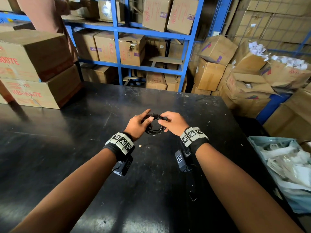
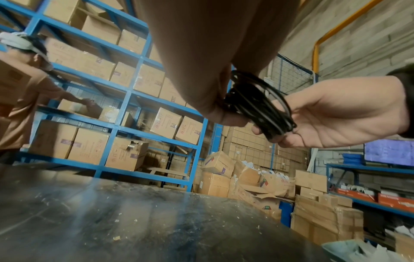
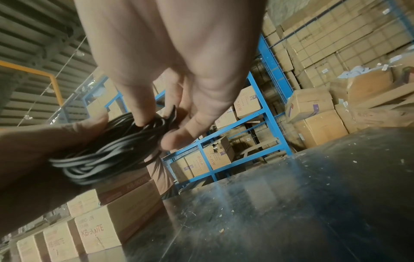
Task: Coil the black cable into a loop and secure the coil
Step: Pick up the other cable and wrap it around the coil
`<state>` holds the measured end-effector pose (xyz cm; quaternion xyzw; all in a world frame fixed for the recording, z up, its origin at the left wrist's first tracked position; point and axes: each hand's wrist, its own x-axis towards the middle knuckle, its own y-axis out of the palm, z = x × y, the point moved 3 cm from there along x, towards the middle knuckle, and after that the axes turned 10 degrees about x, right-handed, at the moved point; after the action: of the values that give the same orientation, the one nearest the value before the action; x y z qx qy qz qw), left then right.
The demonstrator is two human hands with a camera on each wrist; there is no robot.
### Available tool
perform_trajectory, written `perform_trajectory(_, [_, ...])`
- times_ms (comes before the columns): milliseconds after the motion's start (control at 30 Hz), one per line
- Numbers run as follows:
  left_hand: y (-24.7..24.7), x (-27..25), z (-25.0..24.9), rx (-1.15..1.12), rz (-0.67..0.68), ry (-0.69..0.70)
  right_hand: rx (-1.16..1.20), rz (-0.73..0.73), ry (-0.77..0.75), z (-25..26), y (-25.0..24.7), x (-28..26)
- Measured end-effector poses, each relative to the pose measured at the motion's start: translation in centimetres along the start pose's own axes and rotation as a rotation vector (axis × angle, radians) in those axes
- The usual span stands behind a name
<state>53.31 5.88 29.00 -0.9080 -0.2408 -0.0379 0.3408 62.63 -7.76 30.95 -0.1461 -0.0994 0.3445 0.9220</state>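
The black cable (image 1: 154, 130) is wound into a small round coil held just above the black table (image 1: 84, 157), between both hands. My left hand (image 1: 139, 122) grips the coil's left side, thumb curled over the strands (image 2: 257, 106). My right hand (image 1: 170, 121) pinches the coil's upper right part between thumb and fingers (image 3: 156, 122), where a short black end or strap (image 3: 171, 115) sticks up. In the right wrist view the coil (image 3: 100, 156) shows as several stacked loops. Part of the coil is hidden behind my fingers.
Stacked cardboard boxes (image 1: 37, 69) stand on the table's far left. A blue rack (image 1: 117, 39) full of boxes lies behind the table. A bag of white packets (image 1: 286, 169) sits at the right edge. Another person (image 2: 20, 99) handles boxes at the rack.
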Motion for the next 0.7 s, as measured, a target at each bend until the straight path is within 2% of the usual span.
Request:
perform_trajectory(100, [-0.1,0.0,0.2,-0.093,-0.041,-0.034,0.117,-0.052,0.016,-0.2,-0.1,0.2])
perform_trajectory(200, [0.3,0.2,1.0,-0.174,-0.055,-0.083,0.182,-0.042,0.021,-0.2,-0.1,0.1])
perform_trajectory(300, [0.5,-0.2,0.6,-0.37,-0.04,-0.153,0.232,-0.049,0.031,0.0,0.1,0.2])
perform_trajectory(467, [0.6,-0.4,-0.1,-0.437,-0.06,-0.095,0.332,-0.086,0.048,0.2,0.7,0.5])
perform_trajectory(567, [0.4,0.1,0.3,-0.406,-0.066,-0.088,0.294,-0.073,0.084,0.0,0.7,0.5])
perform_trajectory(700, [0.3,0.4,0.6,-0.355,-0.015,-0.069,0.096,-0.109,0.059,-0.4,-0.2,1.0])
